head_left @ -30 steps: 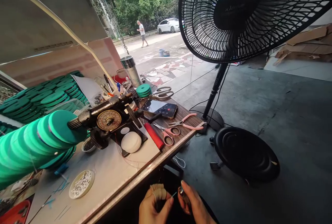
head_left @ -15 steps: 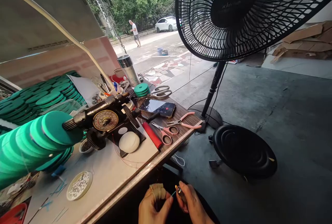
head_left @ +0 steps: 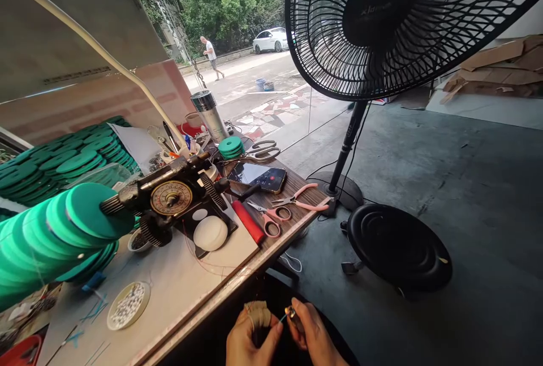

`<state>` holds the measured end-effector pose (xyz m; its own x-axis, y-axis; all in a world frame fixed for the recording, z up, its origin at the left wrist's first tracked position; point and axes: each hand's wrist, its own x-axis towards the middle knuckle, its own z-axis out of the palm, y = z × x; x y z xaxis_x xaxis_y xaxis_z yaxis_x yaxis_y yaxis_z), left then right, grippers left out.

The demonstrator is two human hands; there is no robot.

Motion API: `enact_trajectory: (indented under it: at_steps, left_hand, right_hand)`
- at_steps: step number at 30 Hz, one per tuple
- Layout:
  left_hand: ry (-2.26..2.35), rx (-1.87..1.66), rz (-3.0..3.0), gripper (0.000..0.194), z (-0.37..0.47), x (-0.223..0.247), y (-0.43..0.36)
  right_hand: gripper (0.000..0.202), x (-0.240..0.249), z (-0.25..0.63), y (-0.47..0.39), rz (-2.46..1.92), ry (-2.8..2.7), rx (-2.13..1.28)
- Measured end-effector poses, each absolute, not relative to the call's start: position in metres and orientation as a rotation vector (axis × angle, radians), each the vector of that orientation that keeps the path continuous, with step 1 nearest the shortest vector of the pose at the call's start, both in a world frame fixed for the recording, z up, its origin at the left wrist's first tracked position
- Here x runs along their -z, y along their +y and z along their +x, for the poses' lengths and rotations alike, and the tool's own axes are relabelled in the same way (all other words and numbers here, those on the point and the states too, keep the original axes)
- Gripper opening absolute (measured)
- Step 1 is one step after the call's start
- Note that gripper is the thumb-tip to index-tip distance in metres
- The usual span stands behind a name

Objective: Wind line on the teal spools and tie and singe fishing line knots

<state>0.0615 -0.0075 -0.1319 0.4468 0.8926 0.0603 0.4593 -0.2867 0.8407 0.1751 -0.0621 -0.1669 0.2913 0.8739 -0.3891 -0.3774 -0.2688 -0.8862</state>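
Below the bench edge, my left hand (head_left: 250, 340) pinches a thin teal strand (head_left: 283, 317), whose tip sticks out to the right between thumb and finger. A beige wrapping (head_left: 258, 314) covers part of that hand's fingers. My right hand (head_left: 313, 332) grips a lighter (head_left: 296, 319), with a small orange glow at its top close to the strand's tip. On the bench behind the hands are pink-handled scissors (head_left: 274, 220) and pink-handled pliers (head_left: 302, 196). A hand-cranked winding machine with a round dial (head_left: 171, 198) stands to the left.
Stacked green discs (head_left: 76, 162) fill the back left, and a row of green discs (head_left: 91, 210) sits on the machine's shaft. A bowl of white beads (head_left: 128, 305), a phone (head_left: 258, 177), a standing fan (head_left: 377, 9) and a black stool (head_left: 399, 247) are around.
The lighter's top has shifted slightly towards the teal strand, and its glow is now nearer the tip. Outside, the walking person has moved left. My left hand stays nearly still.
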Motion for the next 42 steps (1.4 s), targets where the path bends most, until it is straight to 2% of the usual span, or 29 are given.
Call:
enact_trajectory:
  at_steps: [7,11,16,23,35,42]
  left_hand:
    - [1.182,-0.708,1.876,0.032,0.060,0.133,-0.008]
    - [1.187,-0.695,1.845,0.030,0.059,0.133,-0.008]
    - [1.160,-0.674,1.801,0.032,0.059,0.134,-0.008]
    - [1.172,-0.649,1.776,0.032,0.058,0.140,-0.009]
    - [1.160,-0.683,1.788,0.030,0.059,0.134,-0.009]
    - [1.168,-0.661,1.766,0.032,0.061,0.133,-0.006]
  right_hand:
    - [0.059,0.174,0.180,-0.067,-1.218,-0.376,-1.322]
    - [0.040,0.172,0.181,-0.069,-1.084,-0.484,-1.281]
    - [0.027,0.167,0.182,-0.065,-1.094,-0.641,-1.240]
    - [0.026,0.157,0.183,-0.062,-1.195,-0.637,-1.163]
    - [0.030,0.173,0.179,-0.064,-1.173,-0.615,-1.131]
    - [0.020,0.175,0.184,-0.067,-1.111,-0.592,-1.157]
